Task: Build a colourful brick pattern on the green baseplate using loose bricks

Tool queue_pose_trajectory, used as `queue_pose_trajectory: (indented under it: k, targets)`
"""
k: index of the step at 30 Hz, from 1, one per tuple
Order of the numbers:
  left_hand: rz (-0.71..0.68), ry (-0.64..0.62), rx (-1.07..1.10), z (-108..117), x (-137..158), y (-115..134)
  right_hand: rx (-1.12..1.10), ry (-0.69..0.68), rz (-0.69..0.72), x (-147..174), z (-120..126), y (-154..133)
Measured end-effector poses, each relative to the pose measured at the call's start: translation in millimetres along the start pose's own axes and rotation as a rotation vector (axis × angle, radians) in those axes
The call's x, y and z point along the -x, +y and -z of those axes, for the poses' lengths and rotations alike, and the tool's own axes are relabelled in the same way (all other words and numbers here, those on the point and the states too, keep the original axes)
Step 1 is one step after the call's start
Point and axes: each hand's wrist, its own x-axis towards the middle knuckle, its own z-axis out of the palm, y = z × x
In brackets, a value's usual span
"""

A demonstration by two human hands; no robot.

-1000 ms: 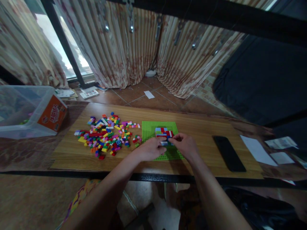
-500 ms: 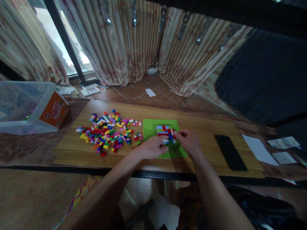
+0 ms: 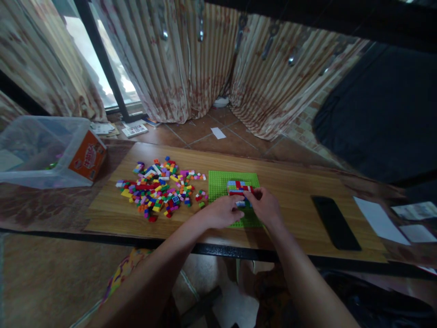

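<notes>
A small build of toy bricks (image 3: pixel 235 184), in red, light blue and white, sits on a green studded baseplate (image 3: pixel 218 176). My left hand (image 3: pixel 221 212) is at the build's near left side, thumb and fingers closed against it. From the right, my right hand (image 3: pixel 265 206) reaches over the build's right end. Its thumb and index finger press there, covering the near right corner. Whether a separate loose brick lies between those fingers is hidden.
Loose toy bricks (image 3: pixel 160 187) of many colours lie heaped left of the baseplate. Beyond them stands a clear plastic bin (image 3: pixel 44 177) with an orange label. A black phone (image 3: pixel 336 223) and white paper (image 3: pixel 378 218) lie to the right on the wooden board (image 3: pixel 293 182).
My right hand has shifted left and onto the build, its fingertips now over the right end. My left hand stays at the build. The whole view has swung slightly left.
</notes>
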Motion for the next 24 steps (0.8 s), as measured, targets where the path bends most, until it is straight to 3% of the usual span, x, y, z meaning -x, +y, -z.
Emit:
queue_pose_trajectory:
  k: [24]
  targets:
    - [0.034, 0.02, -0.083, 7, 10, 6, -0.06, -0.152, -0.056, -18, 2, 16]
